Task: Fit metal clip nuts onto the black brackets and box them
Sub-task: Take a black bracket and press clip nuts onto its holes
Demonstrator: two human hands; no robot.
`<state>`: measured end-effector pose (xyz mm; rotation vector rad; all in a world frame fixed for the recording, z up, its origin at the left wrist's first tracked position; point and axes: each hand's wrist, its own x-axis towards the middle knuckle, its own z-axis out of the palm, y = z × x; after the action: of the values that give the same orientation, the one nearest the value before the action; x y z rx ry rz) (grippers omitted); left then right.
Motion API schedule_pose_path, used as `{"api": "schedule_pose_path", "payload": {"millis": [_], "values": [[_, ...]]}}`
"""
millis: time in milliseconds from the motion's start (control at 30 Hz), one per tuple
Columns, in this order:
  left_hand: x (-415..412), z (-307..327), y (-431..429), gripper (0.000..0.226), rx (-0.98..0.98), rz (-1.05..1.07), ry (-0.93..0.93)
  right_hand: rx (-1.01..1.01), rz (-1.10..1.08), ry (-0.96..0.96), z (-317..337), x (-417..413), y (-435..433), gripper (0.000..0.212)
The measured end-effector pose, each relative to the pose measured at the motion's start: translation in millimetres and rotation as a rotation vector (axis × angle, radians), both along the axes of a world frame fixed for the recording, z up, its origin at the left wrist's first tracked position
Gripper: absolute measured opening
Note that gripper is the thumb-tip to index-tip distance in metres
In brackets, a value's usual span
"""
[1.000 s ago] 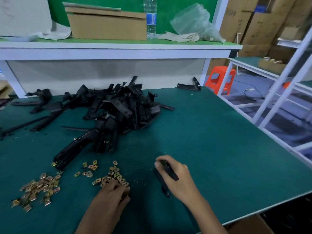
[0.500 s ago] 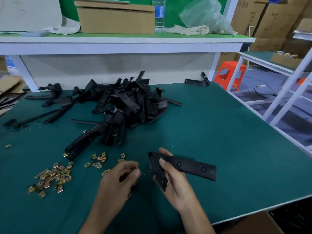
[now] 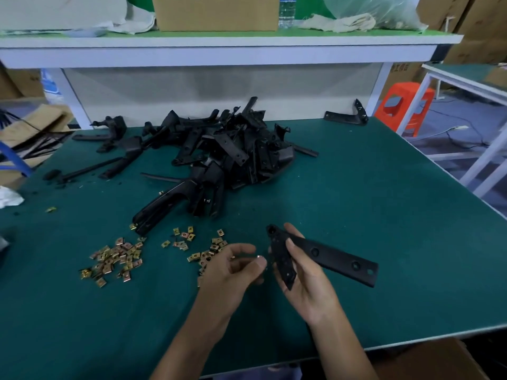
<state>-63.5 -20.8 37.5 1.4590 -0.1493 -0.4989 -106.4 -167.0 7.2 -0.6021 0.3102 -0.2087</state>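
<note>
Bracket (image 3: 330,255) in right hand (image 3: 307,286), seemingly above table (image 3: 384,204)

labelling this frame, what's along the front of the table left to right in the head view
pile of clip nuts → left hand → black bracket

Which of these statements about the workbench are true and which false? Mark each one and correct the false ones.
1. The right hand holds a black bracket. True.
2. Loose clip nuts lie on the table, left of the hands. True.
3. The bracket pile sits inside a cardboard box. False: it lies loose on the table.
4. The left hand lies flat on the table. False: its fingers are curled, pinching what looks like a clip nut.
</note>
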Motion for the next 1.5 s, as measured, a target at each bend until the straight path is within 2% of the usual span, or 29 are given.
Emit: {"api": "schedule_pose_path", "payload": {"millis": [67, 167, 233, 400, 600, 667, 733, 767, 833, 900, 967, 1033, 1100, 1167, 1300, 1400, 1500], "values": [[-3.0, 0.4, -2.5, 0.011, -0.031, -0.022, 0.011, 0.033, 0.006, -0.026, -1.3, 0.5, -1.1, 0.038], [-9.5, 2.4, -8.5, 0.025, -0.152, -0.070, 0.126, 0.049, 0.033, -0.054, -2.1, 0.2, -2.0, 0.035], [-12.0, 4.1, -11.5, 0.026, -0.189, -0.074, 0.183, 0.051, 0.041, -0.061, -1.7, -0.5, -2.1, 0.033], [-12.4, 6.1, -11.6, 0.013, -0.118, -0.031, 0.192, -0.015, 0.044, -0.042, 1.1, -2.5, -1.2, 0.035], [-8.1, 11.3, -7.9, 0.021, -0.127, -0.042, 0.211, -0.175, 0.071, -0.018, 3.5, -1.6, 4.6, 0.040], [-7.9, 12.0, -9.6, 0.022, -0.136, -0.052, 0.215, -0.183, 0.057, -0.022, 4.2, -0.8, 4.9, 0.043], [-6.1, 9.8, -11.6, 0.021, -0.090, -0.108, 0.137, -0.148, 0.053, -0.024, 3.2, -0.7, 3.9, 0.038], [-3.0, 8.5, -11.9, 0.018, -0.030, -0.156, 0.054, -0.113, 0.048, -0.024, 2.0, -0.6, 3.0, 0.034], [9.8, 4.9, -9.4, 0.009, 0.186, -0.219, -0.225, -0.033, 0.010, -0.023, -1.0, -0.2, 0.0, 0.029], [31.2, -0.1, -4.5, 0.013, 0.487, -0.124, -0.579, 0.030, -0.043, -0.012, -1.7, 0.6, -3.0, 0.025], [57.0, -5.2, 2.1, 0.015, 0.737, 0.051, -0.815, 0.053, -0.064, -0.010, -1.2, 1.1, -4.5, 0.024], [80.5, -12.9, 6.4, 0.018, 0.965, 0.103, -0.876, 0.053, -0.047, -0.014, -1.6, 1.6, -4.3, 0.026], [94.7, -20.6, 7.1, 0.024, 1.123, 0.056, -0.821, 0.058, -0.032, -0.014, -1.9, 1.8, -3.9, 0.027], [97.5, -22.4, 5.4, 0.017, 1.093, 0.046, -0.777, 0.067, -0.026, -0.019, -1.6, 1.6, -4.1, 0.030], [92.6, -12.1, 2.4, 0.005, 0.908, 0.058, -0.712, 0.042, -0.011, -0.016, -0.1, 0.7, -3.4, 0.032], [72.0, 2.5, 0.6, 0.009, 0.604, 0.013, -0.564, 0.030, -0.002, -0.018, 0.7, 0.2, -3.0, 0.030], [41.9, 10.1, -5.9, 0.014, 0.241, -0.048, -0.333, 0.036, 0.006, -0.036, 0.8, -0.1, -2.4, 0.026]]}}
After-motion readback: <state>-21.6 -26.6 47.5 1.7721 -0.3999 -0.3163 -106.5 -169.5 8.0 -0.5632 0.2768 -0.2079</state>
